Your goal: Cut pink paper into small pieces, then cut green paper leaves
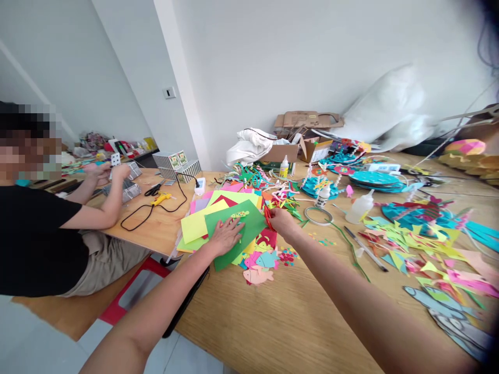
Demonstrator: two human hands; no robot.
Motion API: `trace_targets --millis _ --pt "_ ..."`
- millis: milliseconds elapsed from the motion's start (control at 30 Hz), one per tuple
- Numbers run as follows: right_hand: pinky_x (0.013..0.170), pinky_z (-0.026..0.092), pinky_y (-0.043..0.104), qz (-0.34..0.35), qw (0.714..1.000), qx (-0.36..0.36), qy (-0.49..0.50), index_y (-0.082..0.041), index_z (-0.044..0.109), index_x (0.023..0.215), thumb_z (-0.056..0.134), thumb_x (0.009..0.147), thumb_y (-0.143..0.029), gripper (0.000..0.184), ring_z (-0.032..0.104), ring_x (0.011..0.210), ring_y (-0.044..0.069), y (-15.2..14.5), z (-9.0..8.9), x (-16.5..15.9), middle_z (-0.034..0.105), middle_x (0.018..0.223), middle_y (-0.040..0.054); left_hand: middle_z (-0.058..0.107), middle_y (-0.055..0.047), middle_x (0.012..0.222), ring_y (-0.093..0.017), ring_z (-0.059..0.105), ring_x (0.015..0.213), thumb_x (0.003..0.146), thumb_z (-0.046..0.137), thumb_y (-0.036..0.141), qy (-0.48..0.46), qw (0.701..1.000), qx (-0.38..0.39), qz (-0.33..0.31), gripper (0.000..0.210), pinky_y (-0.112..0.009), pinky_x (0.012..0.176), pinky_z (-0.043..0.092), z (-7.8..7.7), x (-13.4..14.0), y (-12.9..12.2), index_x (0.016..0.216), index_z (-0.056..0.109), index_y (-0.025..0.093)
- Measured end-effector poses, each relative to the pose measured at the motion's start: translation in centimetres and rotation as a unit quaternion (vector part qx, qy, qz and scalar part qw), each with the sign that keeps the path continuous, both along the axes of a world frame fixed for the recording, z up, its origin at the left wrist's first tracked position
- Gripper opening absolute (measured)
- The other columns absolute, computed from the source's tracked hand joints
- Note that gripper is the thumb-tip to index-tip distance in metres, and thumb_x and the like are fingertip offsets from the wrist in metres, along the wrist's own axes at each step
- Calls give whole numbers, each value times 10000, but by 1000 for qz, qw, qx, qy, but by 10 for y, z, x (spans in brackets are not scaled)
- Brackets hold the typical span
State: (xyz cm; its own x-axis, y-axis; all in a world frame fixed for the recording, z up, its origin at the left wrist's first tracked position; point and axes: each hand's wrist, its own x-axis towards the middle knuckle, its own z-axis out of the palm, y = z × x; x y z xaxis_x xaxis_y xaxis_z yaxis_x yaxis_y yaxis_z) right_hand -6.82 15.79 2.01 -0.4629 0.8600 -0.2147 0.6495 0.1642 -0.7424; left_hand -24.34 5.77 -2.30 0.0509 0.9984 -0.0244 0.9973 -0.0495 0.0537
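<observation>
The left hand (226,237) lies flat, fingers spread, on the green sheet (254,220) atop the paper pile (193,227) on the table (273,322), while the right hand (282,221) grips red scissors (267,215) at its edge, apparently for cutting, which calls for steady paper.

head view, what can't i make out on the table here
Head view, green sheet: part covered by the left hand.
Head view, red scissors: grip partly hidden by the right hand.
Head view, bottle label: print too small to read.
Head view, blue strips: cut off by the right edge.
</observation>
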Motion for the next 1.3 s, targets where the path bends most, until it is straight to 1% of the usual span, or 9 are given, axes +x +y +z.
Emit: trace_targets --millis 200,433,533,600,733,833,933,1033,1300 --pt "754 477 372 24 995 66 -72 -152 518 1091 497 845 -297 286 559 911 186 3 21 7 546 1094 55 252 -40 1416 -292 199 1284 882 225 378 18 1000 9 23 453 -563 984 174 -9 -10 -1 1313 296 260" --pt "730 483 357 73 978 156 -121 -142 532 1063 499 843 -305 275 570 876 176 10 52 7 563 1054 48 309 -64 1389 -301 223 1275 877 259 355 21 999 26 41 438 -571 977 177 -4 -18 -2 1299 321 261" --pt "675 473 312 74 967 205 -131 -129 567 964 496 840 -314 234 576 784 148 14 64 6 596 932 32 341 -82 1369 -321 254 1258 868 296 340 15 998 38 47 428 -588 952 207 -2 -22 -3 1283 348 252" --pt "593 426 247 69 960 236 -135 -127 597 850 521 806 -292 187 563 701 135 15 72 6 612 802 23 369 -91 1350 -325 287 1240 862 318 331 9 998 51 47 413 -589 936 236 0 -24 -3 1260 379 241" --pt "486 300 210 70 947 283 -134 -146 611 713 548 711 -244 116 517 609 129 13 85 5 601 648 16 399 -114 1315 -260 354 1206 870 288 273 -4 994 100 51 374 -490 960 285 8 -24 -3 1205 426 181" --pt "475 271 207 74 940 306 -133 -153 605 710 531 687 -224 106 494 590 126 7 91 3 599 646 22 332 -141 1350 -218 333 1222 876 261 259 -11 988 140 56 412 -398 983 291 16 -20 1 1256 348 126" --pt "465 260 203 78 935 322 -130 -159 596 699 519 673 -204 93 477 561 121 2 93 0 591 629 22 195 -113 1423 -228 236 1276 873 279 332 -13 988 149 44 498 -404 1004 262 20 -13 9 1335 210 161" --pt "462 259 198 84 930 336 -123 -164 589 687 514 665 -188 82 462 539 116 -1 96 1 577 602 14 142 -60 1446 -252 170 1300 864 289 400 -8 992 118 39 550 -450 1014 229 16 -9 20 1360 141 217" --pt "453 247 209 33 920 378 -98 -152 584 701 480 686 -184 110 460 521 124 -2 111 16 585 610 35 236 -48 1421 -291 144 1301 855 288 408 -23 994 64 83 518 -576 995 138 -7 -20 28 1344 218 251"
